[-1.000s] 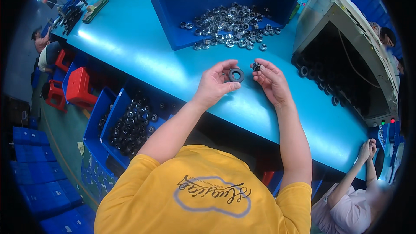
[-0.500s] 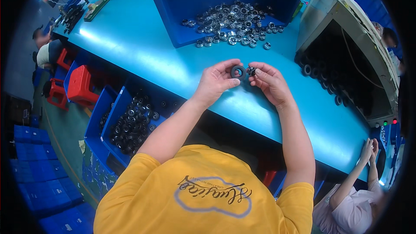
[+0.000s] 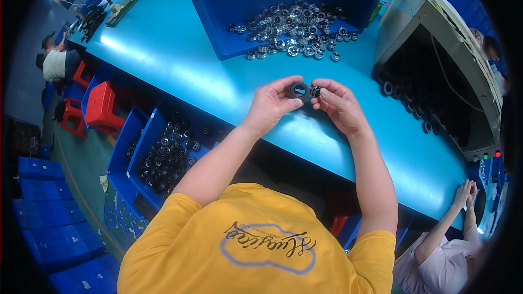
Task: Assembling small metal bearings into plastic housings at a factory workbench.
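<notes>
Between the thumb and fingers of my left hand [image 3: 269,103] is a black rubber ring [image 3: 295,91], its open hole facing me. My right hand [image 3: 340,103] pinches a small wheel hub [image 3: 314,91], shiny and dark, right beside the ring. Whether the two parts touch is hard to make out. Both hands are above the front part of the turquoise table [image 3: 218,84]. Beyond them, many clear and silvery hubs [image 3: 294,27] lie heaped in a tipped blue bin [image 3: 218,35], some spilling onto the table.
At right a beige metal housing [image 3: 400,27] has black rings [image 3: 406,98] inside its opening. Below the table's left edge, a blue crate [image 3: 131,166] holds black wheels [image 3: 166,158]. Red stools [image 3: 103,106] stand at left. A co-worker's hands [image 3: 466,193] are at the right table end.
The ring in my left hand has turned slightly and come a little nearer the hub. My right hand has hardly moved. A person at far left has shifted upright.
</notes>
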Available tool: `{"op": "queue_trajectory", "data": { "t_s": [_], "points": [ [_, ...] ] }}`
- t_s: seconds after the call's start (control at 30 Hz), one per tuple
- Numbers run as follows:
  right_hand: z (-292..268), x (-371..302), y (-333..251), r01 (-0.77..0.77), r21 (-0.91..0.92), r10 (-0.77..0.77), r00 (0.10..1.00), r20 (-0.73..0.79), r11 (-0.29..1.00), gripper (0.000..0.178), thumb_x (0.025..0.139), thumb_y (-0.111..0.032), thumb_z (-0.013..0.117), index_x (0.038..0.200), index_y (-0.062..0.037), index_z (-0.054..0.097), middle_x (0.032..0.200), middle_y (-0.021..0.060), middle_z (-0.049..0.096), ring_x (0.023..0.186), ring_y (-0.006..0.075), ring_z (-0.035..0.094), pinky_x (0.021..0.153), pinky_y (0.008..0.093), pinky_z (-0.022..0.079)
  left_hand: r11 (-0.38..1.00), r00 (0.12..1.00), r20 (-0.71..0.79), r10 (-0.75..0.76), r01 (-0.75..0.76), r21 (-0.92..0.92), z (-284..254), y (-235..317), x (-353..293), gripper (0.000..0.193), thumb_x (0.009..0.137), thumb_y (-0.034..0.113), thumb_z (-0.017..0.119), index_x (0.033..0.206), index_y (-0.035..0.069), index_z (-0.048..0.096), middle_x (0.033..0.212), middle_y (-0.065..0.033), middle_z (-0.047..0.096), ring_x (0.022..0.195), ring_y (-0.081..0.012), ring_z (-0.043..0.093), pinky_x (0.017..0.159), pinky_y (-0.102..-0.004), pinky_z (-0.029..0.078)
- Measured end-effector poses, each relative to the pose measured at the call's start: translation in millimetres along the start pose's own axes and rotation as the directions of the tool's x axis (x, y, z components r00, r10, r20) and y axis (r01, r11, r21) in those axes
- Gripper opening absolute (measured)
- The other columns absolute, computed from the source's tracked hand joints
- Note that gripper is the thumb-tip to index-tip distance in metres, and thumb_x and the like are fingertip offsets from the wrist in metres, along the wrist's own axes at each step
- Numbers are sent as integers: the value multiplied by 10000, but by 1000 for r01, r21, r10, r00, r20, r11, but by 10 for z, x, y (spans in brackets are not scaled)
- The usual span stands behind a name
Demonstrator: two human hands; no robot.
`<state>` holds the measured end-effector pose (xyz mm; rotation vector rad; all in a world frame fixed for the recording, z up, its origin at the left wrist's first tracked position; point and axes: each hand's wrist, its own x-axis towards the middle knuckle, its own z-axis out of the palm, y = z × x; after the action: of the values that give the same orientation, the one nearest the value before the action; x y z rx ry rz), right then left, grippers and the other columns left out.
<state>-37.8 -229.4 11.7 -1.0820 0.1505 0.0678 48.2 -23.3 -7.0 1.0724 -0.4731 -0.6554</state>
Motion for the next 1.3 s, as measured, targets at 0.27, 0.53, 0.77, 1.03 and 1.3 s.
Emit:
{"op": "queue_trajectory", "data": {
  "t_s": [0.27,0.53,0.77,1.03,1.3],
  "points": [
    [77,-27,-39,50,-53,-54,996,-76,997,331,977,-148,692,1283,-26,664,1100,38,671,944,135,659,885,298,550,997,994,-78,78,-75,35,67,9,4,562,867,-106,707,1400,-35,542,1193,-105,669,1068,-150,664,953,-280,564],
    [246,-17,85,176,-343,-236,962,-140,923,311,848,-41,803,1148,-41,725,1045,30,627,888,114,651,803,266,550,965,990,-70,126,-106,240,100,-121,3,505,871,-95,714,1351,-26,573,1179,-115,679,1045,-158,678,920,-291,570],
    [175,16,140,287,-596,-401,914,-64,750,301,802,-46,840,1079,-24,725,1015,26,650,861,110,656,777,253,555,877,977,-61,203,-154,456,163,-59,-50,498,864,-91,720,1340,-33,582,1188,-126,700,1055,-168,681,917,-300,565],
    [239,-32,108,239,-654,-415,901,-126,718,265,783,-24,840,1036,-39,762,1006,47,681,832,132,698,761,269,576,916,988,-52,147,-116,384,139,-71,-43,536,868,-93,710,1379,-42,557,1248,-134,673,1096,-168,665,946,-304,556],
    [291,-28,104,318,-783,-544,839,-30,535,276,780,-24,834,1039,-38,738,987,57,682,831,156,706,739,273,576,990,999,10,54,-54,128,71,-32,-32,506,916,-93,614,1413,-37,533,1310,-126,632,1161,-154,623,1017,-309,519]
  ]
}}
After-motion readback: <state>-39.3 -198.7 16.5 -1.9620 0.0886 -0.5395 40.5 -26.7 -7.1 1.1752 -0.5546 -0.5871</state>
